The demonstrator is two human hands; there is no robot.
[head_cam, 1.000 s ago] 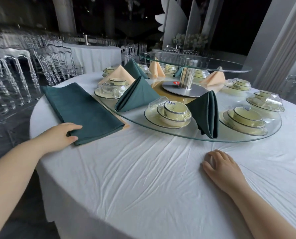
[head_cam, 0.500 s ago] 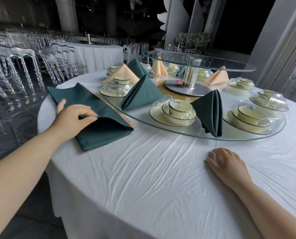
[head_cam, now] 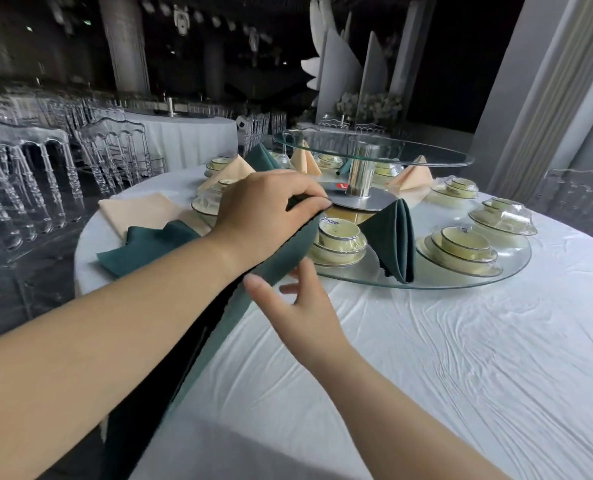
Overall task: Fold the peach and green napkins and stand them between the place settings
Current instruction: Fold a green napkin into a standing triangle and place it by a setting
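My left hand (head_cam: 267, 213) grips a green napkin (head_cam: 284, 252) by its top edge and holds it in the air; the cloth hangs down under my left forearm. My right hand (head_cam: 297, 306) is below it, fingers spread, thumb and fingertips touching the cloth's lower edge. More green napkins (head_cam: 142, 245) lie on a flat peach napkin (head_cam: 139, 211) at the table's left. A folded green napkin (head_cam: 393, 242) stands on the lower glass ring (head_cam: 461, 282) between bowl settings (head_cam: 338, 242). Folded peach napkins (head_cam: 412, 176) stand further back.
The round table has a white cloth (head_cam: 444, 358). A raised glass turntable (head_cam: 371, 152) on a metal post (head_cam: 359, 178) stands in the middle. Wrapped bowl settings (head_cam: 461, 247) ring the glass. Clear chairs (head_cam: 28, 168) line the left; another stands at the right (head_cam: 579, 195).
My left hand has lifted a green napkin off the stack and carried it right, uncovering the peach napkin beneath. My right hand has left the tablecloth and moved up to the hanging cloth.
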